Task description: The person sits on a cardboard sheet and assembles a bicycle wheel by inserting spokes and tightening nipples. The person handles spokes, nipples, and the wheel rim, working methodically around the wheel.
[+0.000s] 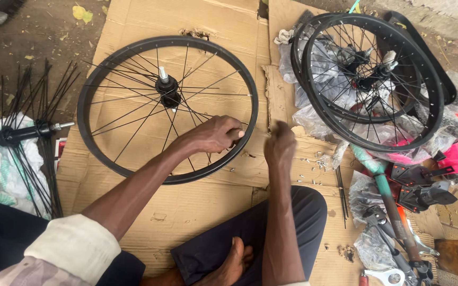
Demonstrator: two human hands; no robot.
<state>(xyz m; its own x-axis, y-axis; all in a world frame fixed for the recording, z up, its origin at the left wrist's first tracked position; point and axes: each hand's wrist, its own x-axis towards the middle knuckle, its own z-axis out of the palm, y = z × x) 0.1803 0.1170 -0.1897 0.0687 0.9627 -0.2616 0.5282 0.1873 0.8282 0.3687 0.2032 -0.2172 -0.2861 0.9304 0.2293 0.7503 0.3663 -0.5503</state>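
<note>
Cardboard (pixel 197 201) underneath, left hand (pixel 216 135) fingers (pixel 234 133) curl on wheel rim (pixel 250 114).

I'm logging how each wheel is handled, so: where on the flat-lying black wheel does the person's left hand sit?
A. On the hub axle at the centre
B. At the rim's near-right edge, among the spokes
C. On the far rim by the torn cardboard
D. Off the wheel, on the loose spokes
B: the left hand rests at the near-right rim of the black wheel, fingers among its spokes, away from the hub.
</note>
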